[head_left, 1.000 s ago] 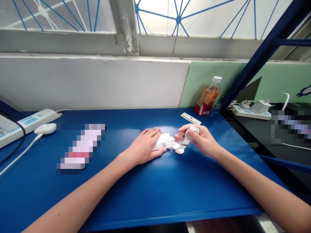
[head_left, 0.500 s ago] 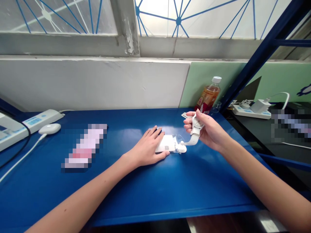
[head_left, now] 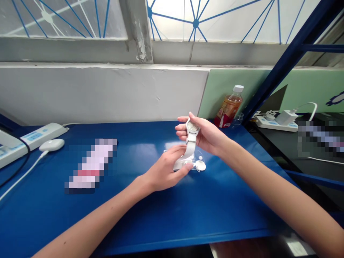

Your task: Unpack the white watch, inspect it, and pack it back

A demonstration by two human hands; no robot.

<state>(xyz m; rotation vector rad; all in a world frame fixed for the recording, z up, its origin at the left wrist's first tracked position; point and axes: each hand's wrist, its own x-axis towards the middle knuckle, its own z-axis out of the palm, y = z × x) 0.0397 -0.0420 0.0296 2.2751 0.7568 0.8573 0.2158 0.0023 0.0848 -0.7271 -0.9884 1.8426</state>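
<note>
On your left, a white power strip (head_left: pixel 45 134) lies on the blue table (head_left: pixel 215 208), a rounded white device (head_left: pixel 52 145) with a white cable (head_left: pixel 42 154) just beside it. Ahead of you, a white-capped bottle (head_left: pixel 228 111) stands before a green panel (head_left: pixel 215 89). Past the blue post (head_left: pixel 289 59) to your right, another power strip (head_left: pixel 268 123) holds a plug (head_left: pixel 287 117).

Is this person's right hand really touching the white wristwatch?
Touching. The head view shows the right hand holding the white wristwatch by its round case, thumb along the edge and fingers showing out from behind it.
</note>
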